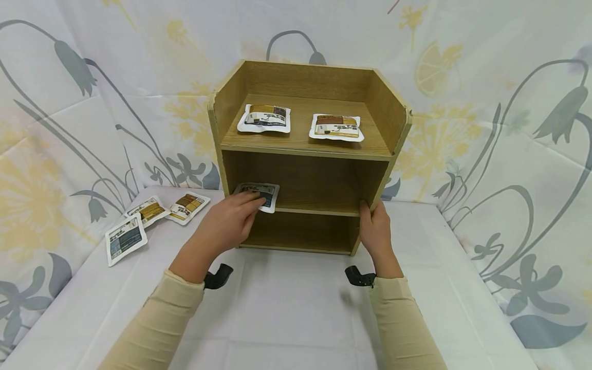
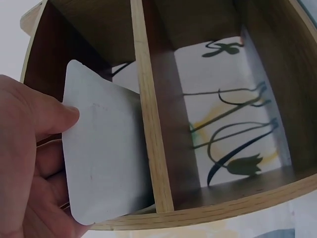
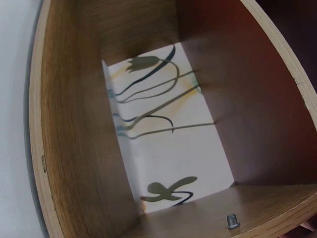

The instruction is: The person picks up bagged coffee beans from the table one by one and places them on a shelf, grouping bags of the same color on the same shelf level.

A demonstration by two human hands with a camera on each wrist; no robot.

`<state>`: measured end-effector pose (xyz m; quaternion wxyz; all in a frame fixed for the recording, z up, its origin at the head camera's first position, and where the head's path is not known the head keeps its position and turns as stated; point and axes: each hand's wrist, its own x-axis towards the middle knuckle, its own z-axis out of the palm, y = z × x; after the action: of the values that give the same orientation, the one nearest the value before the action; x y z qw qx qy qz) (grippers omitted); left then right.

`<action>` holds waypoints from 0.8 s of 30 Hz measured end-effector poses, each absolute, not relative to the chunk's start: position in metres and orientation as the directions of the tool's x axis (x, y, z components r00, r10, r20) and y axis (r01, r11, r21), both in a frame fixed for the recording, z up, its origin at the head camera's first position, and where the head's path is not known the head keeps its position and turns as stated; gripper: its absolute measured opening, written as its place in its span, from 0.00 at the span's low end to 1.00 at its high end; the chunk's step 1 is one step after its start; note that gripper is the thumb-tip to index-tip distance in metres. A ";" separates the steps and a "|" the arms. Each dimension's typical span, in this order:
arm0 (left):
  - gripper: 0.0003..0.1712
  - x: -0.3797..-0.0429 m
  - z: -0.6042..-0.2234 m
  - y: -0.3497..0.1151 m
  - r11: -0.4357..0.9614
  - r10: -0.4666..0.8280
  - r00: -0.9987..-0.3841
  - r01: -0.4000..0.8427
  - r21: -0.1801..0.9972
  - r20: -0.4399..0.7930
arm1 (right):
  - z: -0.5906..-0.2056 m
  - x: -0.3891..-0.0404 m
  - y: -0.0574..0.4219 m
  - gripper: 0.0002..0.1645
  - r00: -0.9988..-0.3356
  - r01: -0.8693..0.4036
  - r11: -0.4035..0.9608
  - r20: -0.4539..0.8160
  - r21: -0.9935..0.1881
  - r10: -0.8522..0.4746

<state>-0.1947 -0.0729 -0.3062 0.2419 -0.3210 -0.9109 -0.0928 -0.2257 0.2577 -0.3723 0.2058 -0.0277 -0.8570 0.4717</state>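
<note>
My left hand (image 1: 229,218) pinches a flat food pouch (image 1: 269,193) with a dark blue label, at the left of the middle level of a small wooden shelf (image 1: 305,151). In the left wrist view, the thumb lies on one edge of the pouch's plain white underside (image 2: 106,148), which is tilted inside the compartment. My right hand (image 1: 375,231) grips the shelf's right side panel near the middle board, thumb at the front edge. Two brown-and-yellow pouches, a left one (image 1: 264,118) and a right one (image 1: 336,127), lie on the top level.
On the white-covered table (image 1: 282,303), left of the shelf, lie a blue-labelled pouch (image 1: 126,239) and two yellow-brown ones, one (image 1: 148,210) partly overlapped and another (image 1: 187,206) beside it. A patterned cloth (image 1: 472,92) hangs behind. A small metal peg (image 3: 232,221) sticks out inside the shelf.
</note>
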 end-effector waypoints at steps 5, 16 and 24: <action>0.18 -0.198 -0.305 -0.072 0.779 0.546 -0.692 0.627 0.017 0.472 | -0.372 -0.225 0.258 0.31 -0.915 -0.150 0.550 0.326 -0.822 0.239; 0.20 -0.209 -0.307 -0.070 0.791 0.558 -0.723 0.612 0.004 0.408 | -0.375 -0.227 0.259 0.31 -0.915 -0.140 0.551 0.320 -0.823 0.245; 0.20 -0.217 -0.308 -0.067 0.789 0.566 -0.718 0.614 -0.014 0.404 | -0.375 -0.227 0.259 0.31 -0.916 -0.142 0.548 0.320 -0.824 0.243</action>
<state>-0.2167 -0.0668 -0.3077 0.1976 -0.3189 -0.9250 -0.0603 -0.2265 0.2592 -0.3746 0.2030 -0.0292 -0.8562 0.4743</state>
